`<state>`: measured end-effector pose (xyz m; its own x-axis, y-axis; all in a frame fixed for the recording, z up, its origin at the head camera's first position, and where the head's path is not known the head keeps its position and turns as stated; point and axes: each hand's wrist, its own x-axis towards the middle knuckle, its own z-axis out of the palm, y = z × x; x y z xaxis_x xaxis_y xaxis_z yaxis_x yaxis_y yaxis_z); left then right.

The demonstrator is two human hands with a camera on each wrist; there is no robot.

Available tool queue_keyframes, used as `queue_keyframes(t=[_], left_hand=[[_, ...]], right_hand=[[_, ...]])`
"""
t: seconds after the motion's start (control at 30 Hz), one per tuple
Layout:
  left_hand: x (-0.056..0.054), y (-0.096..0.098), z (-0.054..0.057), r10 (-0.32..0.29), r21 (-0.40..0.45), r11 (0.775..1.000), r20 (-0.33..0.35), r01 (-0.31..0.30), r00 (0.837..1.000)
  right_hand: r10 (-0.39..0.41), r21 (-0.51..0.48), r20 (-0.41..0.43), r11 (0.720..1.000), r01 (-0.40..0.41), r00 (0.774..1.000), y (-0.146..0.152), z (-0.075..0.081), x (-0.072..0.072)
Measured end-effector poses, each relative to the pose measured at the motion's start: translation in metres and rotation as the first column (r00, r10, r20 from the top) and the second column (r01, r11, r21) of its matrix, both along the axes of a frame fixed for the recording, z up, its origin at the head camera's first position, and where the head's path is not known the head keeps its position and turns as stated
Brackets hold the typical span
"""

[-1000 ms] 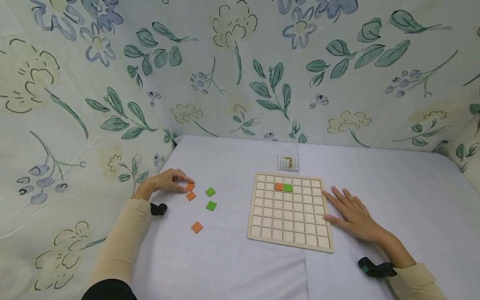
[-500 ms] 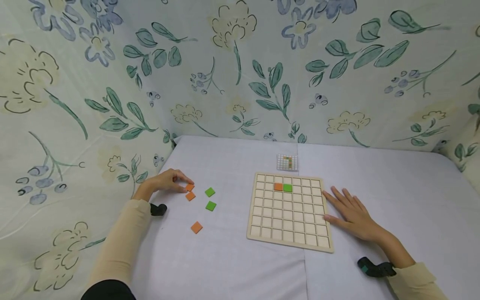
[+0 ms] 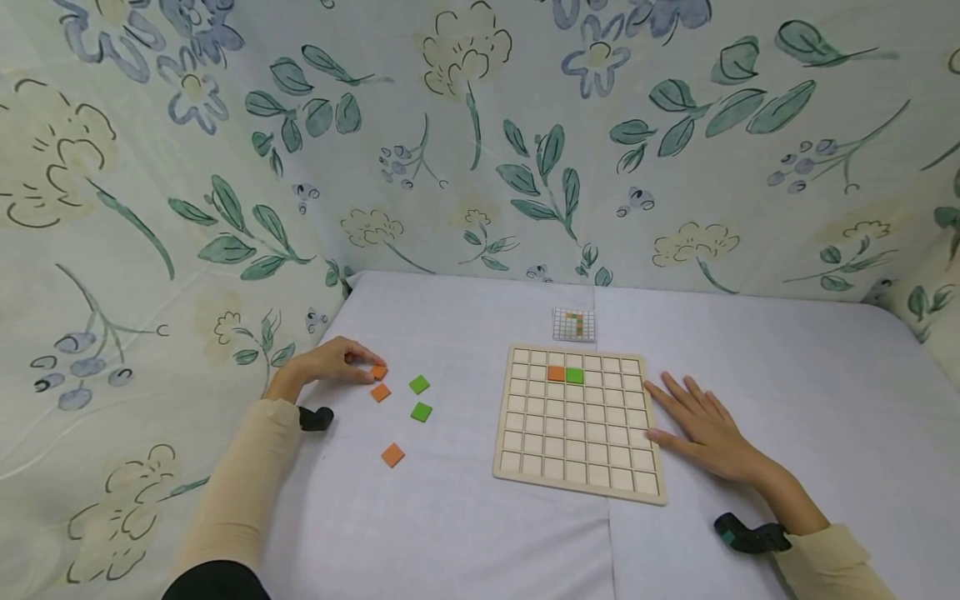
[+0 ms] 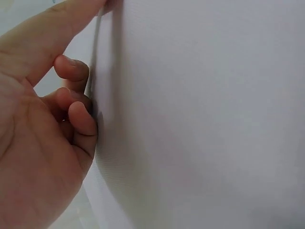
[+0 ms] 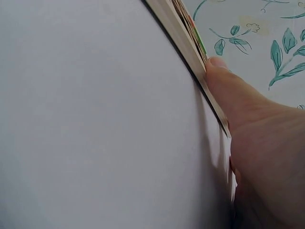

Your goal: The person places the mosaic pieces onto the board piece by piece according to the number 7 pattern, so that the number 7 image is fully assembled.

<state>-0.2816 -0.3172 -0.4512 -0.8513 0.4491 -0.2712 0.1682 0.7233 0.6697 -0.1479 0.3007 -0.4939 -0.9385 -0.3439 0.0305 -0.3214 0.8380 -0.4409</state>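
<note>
At the left of the table my left hand (image 3: 333,361) pinches an orange square tile (image 3: 379,372) between thumb and index finger. Its other fingers are curled in, as the left wrist view shows, though the tile is out of sight there. Just below lies a second orange tile (image 3: 381,392), and a third orange tile (image 3: 393,455) is nearer the front. Two green tiles (image 3: 420,384) lie to the right of these. My right hand (image 3: 701,427), fingers spread, touches the right edge of the wooden grid board (image 3: 504,417). One orange and one green tile (image 3: 574,376) sit side by side in its second row.
Behind the board lies a small pattern card (image 3: 574,325) with a grid and coloured squares. A white cloth (image 3: 450,517) covers the table, and a floral curtain (image 3: 420,167) hangs behind and to the left.
The orange tile at my left fingertips has shifted very slightly away from the second orange tile. My right hand and the board have stayed in place.
</note>
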Motion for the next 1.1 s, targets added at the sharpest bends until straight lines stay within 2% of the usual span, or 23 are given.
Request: queue_keyframes(t=[0.2,0.63,0.83,1.1], left_hand=[[0.001,0.002,0.002,0.043,0.006,0.999,0.005,-0.043,0.999],[0.000,0.022,0.016,0.047,0.052,0.998,-0.074,-0.044,0.996],[0.005,0.039,0.023,0.076,0.104,0.992,-0.078,-0.068,0.994],[0.012,0.072,0.031,0.064,0.145,0.988,-0.066,-0.054,0.996]], right_hand=[[-0.003,-0.002,0.005,1.000,0.003,1.000,0.001,-0.001,0.000],[-0.010,0.015,-0.003,1.000,0.010,1.000,-0.001,-0.002,0.000],[-0.008,0.011,0.002,1.000,0.008,1.000,-0.001,0.000,0.000],[0.003,-0.005,0.006,1.000,-0.003,1.000,0.000,0.001,0.000]])
